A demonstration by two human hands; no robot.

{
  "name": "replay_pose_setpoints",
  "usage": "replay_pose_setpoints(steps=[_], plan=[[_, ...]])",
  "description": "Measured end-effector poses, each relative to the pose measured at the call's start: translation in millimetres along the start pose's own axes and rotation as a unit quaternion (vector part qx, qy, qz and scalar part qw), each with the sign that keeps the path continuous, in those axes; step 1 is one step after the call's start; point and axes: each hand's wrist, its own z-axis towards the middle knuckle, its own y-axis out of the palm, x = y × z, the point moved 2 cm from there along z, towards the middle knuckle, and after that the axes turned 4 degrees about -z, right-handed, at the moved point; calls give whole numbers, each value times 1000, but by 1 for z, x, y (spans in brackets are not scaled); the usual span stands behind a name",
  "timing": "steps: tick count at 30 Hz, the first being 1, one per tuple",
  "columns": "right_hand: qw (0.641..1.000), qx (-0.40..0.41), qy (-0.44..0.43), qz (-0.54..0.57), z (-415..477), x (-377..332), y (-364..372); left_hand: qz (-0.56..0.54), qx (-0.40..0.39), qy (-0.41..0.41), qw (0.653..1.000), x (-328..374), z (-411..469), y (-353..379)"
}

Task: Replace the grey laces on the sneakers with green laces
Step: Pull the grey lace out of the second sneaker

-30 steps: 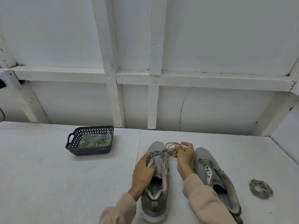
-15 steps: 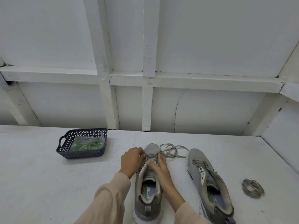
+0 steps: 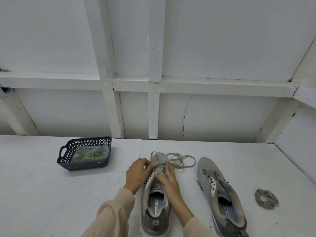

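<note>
A grey sneaker stands in the middle of the white table, toe away from me. Its grey lace is mostly pulled out and lies in loose loops over and beside the toe. My left hand pinches the lace at the front eyelets on the shoe's left side. My right hand rests on the tongue and the right eyelet row, fingers fairly straight, fingertips touching the lace. A second grey sneaker lies to the right with bare eyelets. A coiled grey lace sits further right.
A dark perforated basket stands at the back left with green laces in a clear bag inside. A white panelled wall with beams closes the table at the back and on the right.
My left hand moved from the shoe's side up to the front eyelets. My right hand let go of the bunched lace and came down on the tongue. The lace loops now lie spread by the toe.
</note>
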Motion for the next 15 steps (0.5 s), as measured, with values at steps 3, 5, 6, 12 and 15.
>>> replay_pose_setpoints(steps=[3,5,6,12,15], plan=[[1000,-5,5,-9,-2,-2,0,6,44,23,999,8,4,-7],[1000,-6,4,-4,-2,-2,-2,-56,115,6,992,18,4,-18],[1000,-5,4,-5,-3,-2,-3,-88,140,-2,986,19,5,-20],[1000,-1,12,-13,-5,-3,-1,-30,-4,-29,999,9,-2,1],[1000,-7,11,-18,-4,-1,-5,-49,73,-22,996,10,1,-5]])
